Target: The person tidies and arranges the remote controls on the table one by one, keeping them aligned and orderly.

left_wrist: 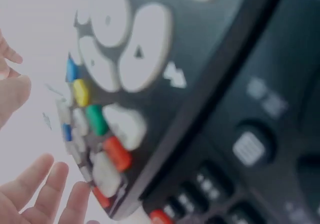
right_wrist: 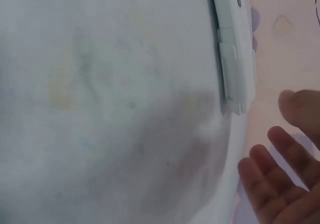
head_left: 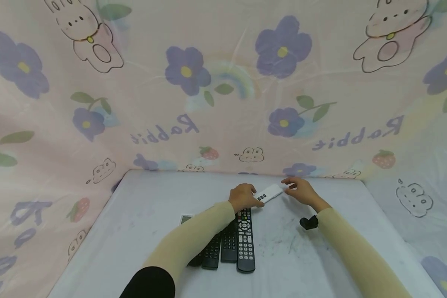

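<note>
Scene: a person's two hands work over a white table walled by a pink rabbit-print cloth.
Left hand: its fingers curl over the near, buttoned end of a white remote, gripping it.
Right hand: it hovers just beyond the far end; fingers look loosely spread and apart from the casing, holding nothing.
White remote: lies between the hands, long axis running from the left hand's grip up and rightward toward the right fingertips.
Nearer hand: the left, already on it.
Below the grip: a row of black remotes lies side by side, running back toward the person.
</note>
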A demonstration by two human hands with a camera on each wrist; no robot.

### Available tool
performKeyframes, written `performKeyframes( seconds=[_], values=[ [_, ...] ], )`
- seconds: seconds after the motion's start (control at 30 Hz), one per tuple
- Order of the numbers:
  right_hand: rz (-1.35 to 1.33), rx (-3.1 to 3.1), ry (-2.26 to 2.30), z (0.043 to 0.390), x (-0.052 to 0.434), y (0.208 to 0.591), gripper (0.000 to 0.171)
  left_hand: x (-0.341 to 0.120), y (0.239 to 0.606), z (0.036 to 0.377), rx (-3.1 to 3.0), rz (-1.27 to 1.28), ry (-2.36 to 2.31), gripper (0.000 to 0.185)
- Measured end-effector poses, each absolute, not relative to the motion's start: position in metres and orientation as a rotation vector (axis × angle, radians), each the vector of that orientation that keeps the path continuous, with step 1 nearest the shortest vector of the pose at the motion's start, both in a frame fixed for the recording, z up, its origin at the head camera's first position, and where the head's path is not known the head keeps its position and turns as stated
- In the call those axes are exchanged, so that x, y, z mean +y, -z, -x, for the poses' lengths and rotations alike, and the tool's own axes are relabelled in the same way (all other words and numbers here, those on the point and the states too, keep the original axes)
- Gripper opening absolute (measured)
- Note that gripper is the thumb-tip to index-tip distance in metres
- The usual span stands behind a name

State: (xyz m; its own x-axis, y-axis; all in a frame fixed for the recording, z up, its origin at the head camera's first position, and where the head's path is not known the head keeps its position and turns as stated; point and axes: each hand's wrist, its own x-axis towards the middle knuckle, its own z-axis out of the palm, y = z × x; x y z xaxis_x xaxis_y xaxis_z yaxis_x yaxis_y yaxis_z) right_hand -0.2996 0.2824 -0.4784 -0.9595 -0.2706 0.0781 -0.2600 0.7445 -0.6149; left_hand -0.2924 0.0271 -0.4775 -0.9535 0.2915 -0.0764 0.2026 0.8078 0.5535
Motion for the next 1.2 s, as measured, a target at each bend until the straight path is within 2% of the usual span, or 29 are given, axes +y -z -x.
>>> performKeyframes(
  seconds=[0.33,0.63,0.87,1.2],
  values=[
    [0.416,2.784,1.042,0.322,0.281,0.487,0.042,0.028,0.5,0.306,2.807,-0.424,-0.949,0.047],
    [0.415,2.747,1.083,0.329,0.278,0.493,0.044,0.024,0.5,0.31,2.712,-0.397,-1.057,0.043],
    [0.401,2.726,1.119,0.325,0.272,0.494,0.044,0.021,0.497,0.312,2.686,-0.387,-1.07,0.041],
    [0.384,2.742,1.135,0.315,0.277,0.488,0.044,0.009,0.482,0.321,2.571,-0.551,-1.169,0.042]
  ],
)
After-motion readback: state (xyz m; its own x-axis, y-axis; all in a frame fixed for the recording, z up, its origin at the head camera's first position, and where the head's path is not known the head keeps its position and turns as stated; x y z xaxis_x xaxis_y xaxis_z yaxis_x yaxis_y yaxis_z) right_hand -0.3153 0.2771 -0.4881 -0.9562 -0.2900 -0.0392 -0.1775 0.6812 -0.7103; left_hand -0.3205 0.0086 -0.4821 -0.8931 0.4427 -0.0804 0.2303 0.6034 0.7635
